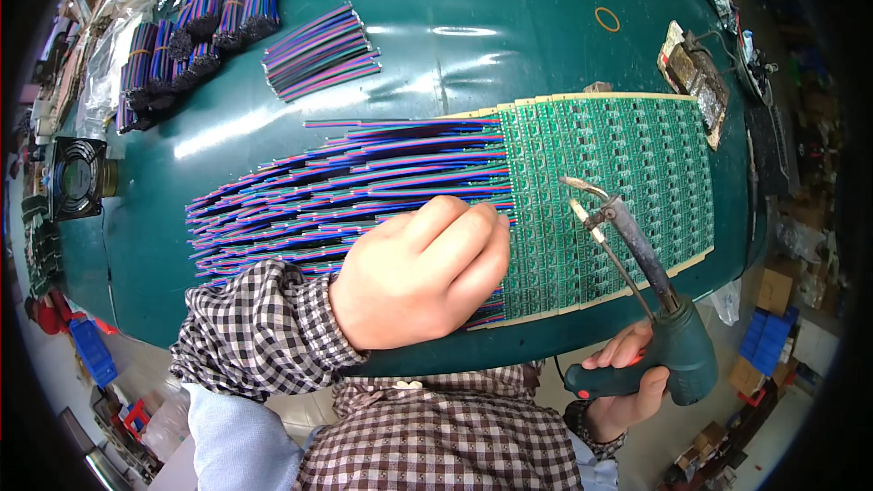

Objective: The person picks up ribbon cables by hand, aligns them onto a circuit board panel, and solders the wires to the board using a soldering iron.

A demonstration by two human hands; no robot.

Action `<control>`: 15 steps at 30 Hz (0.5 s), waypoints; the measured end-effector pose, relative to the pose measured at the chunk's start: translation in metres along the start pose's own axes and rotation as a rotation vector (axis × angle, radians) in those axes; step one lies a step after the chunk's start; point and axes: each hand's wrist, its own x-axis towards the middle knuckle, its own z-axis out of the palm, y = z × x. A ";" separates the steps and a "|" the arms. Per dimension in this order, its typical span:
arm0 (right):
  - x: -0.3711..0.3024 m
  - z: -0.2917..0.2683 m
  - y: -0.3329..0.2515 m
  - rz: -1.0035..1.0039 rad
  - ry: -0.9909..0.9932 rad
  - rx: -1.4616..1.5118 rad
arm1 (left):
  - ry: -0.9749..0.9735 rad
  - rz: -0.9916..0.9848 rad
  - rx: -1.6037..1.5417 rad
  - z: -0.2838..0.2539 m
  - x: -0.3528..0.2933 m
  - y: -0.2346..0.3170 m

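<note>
My left hand (427,277) is closed in a pinch on a multicolour wire strip where it meets the circuit boards; the fingertips are partly hidden. Rows of blue, red, green and black wire strips (273,214) run leftward from the boards, some under my hand. The green circuit boards (627,173) overlap in a panel with cream edges. My right hand (632,373) grips the dark green handle of a soldering gun (687,355). Its bent metal tip and thin solder feed tube point left, over the boards and apart from my left hand.
A loose bunch of wire strips (323,53) lies at the back, with banded wire bundles (205,14) farther left. A small black fan (77,178) stands at the left edge. At back right are rubber bands (607,20) and a worn metal soldering stand (696,82).
</note>
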 end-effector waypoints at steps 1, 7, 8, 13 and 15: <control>0.002 0.001 0.000 -0.011 -0.005 -0.008 | -0.007 0.003 0.006 0.000 0.001 0.000; 0.014 0.003 0.005 -0.063 0.022 0.127 | -0.046 -0.051 -0.054 -0.024 0.005 0.003; 0.020 0.000 0.005 -0.080 0.010 0.131 | 0.018 -0.124 -0.096 -0.032 0.005 -0.001; 0.021 -0.006 0.005 -0.032 0.111 0.125 | 0.146 -0.497 -0.028 -0.055 0.000 -0.072; 0.018 -0.005 0.003 -0.020 0.156 0.110 | 0.050 -0.639 -0.051 -0.046 -0.001 -0.100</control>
